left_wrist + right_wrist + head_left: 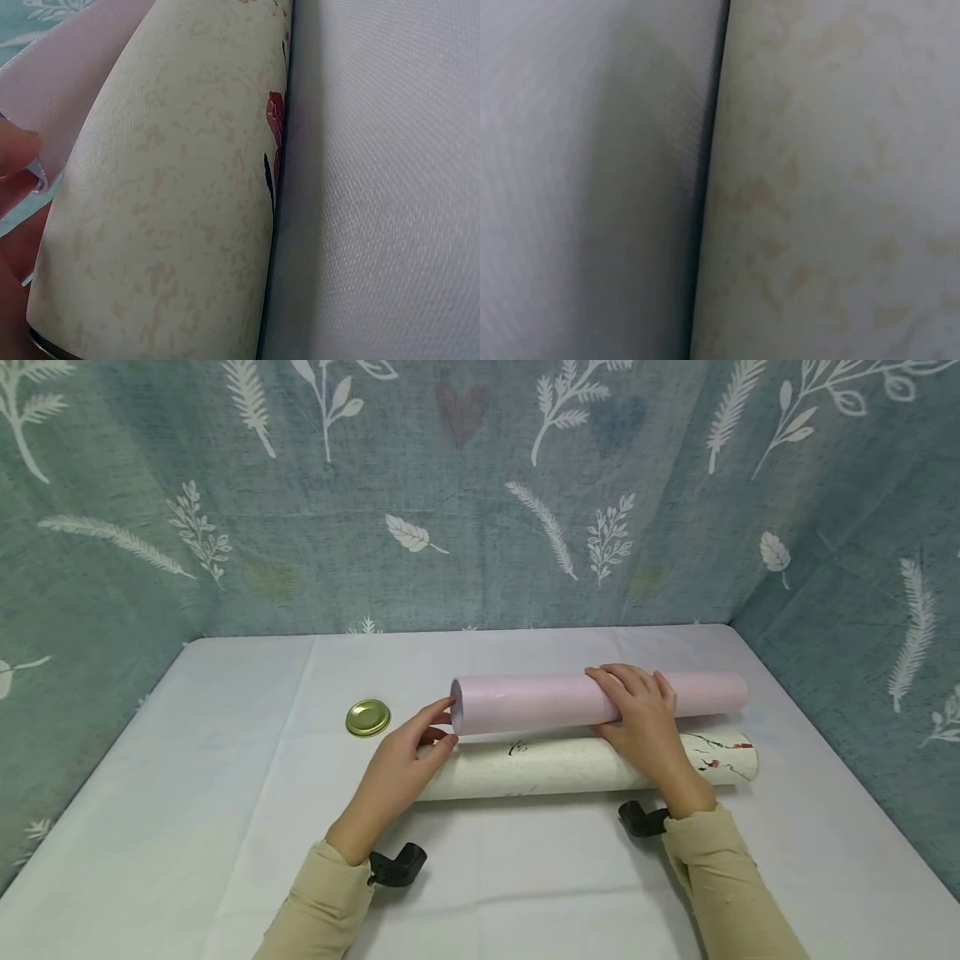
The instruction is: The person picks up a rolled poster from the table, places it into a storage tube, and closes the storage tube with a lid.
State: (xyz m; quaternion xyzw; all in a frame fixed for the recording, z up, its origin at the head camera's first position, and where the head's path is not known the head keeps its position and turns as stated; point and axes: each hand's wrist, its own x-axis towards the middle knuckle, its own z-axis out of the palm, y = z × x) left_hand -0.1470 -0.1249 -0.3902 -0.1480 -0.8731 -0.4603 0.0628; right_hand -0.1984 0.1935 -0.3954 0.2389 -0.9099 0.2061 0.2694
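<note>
A pink roll [525, 702], hollow at its left end, lies crosswise just behind a cream roll [547, 768] with dark marks and red flower prints. My right hand [641, 714] grips the pink roll around its middle, fingers over the top and thumb on the near side. At the hollow end, my left hand [408, 756] has its fingers spread loosely, fingertips at the rim and thumb beside the cream roll's left end. The left wrist view shows the cream roll [165, 180] close up, with fingertips [19, 146] at the pink roll's edge. Only cream roll [832, 180] and cloth fill the right wrist view.
A round gold-coloured lid [368, 717] lies flat to the left of the rolls. White cloth [187, 793] covers the table. Behind and at both sides hangs a green-blue curtain [480, 527] with white leaf prints. Each wrist carries a black camera mount [399, 866].
</note>
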